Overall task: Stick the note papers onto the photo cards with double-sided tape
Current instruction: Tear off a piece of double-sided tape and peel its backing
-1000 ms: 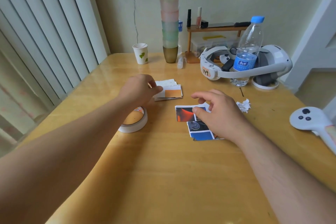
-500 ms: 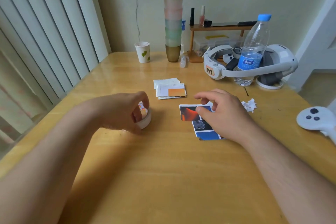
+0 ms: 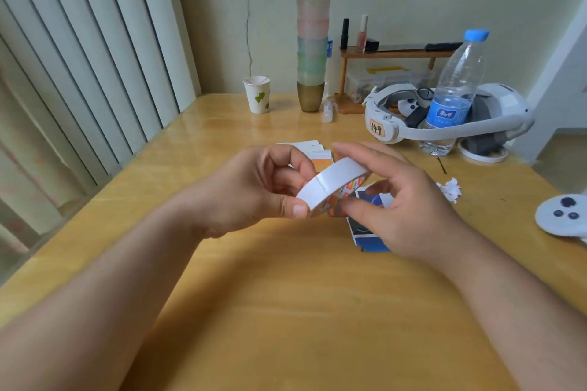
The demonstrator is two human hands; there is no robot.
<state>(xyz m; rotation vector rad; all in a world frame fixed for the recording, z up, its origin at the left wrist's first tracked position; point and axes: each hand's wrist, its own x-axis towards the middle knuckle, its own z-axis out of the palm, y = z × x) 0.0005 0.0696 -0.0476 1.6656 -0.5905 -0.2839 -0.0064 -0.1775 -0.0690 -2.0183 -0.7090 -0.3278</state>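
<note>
A white roll of double-sided tape (image 3: 333, 186) is held up above the middle of the wooden table (image 3: 286, 311). My left hand (image 3: 254, 190) grips its near-left rim between thumb and fingers. My right hand (image 3: 403, 200) holds its right side, thumb at the coloured inner core and fingers curved over the top. Behind the roll lies a small stack of white note papers (image 3: 313, 149) with an orange one on top. The photo cards (image 3: 368, 232), blue and dark, lie under my right hand and are mostly hidden.
At the back stand a paper cup (image 3: 258, 94), a tall stack of plastic cups (image 3: 313, 32), a small wooden shelf (image 3: 390, 52), a white headset (image 3: 444, 114) and a water bottle (image 3: 454, 89). A crumpled paper scrap (image 3: 449, 189) and a white controller (image 3: 560, 214) lie right.
My left hand took the tape roll off the table and lifted it to the centre. My right hand left the photo cards and took hold of the roll's other side.
</note>
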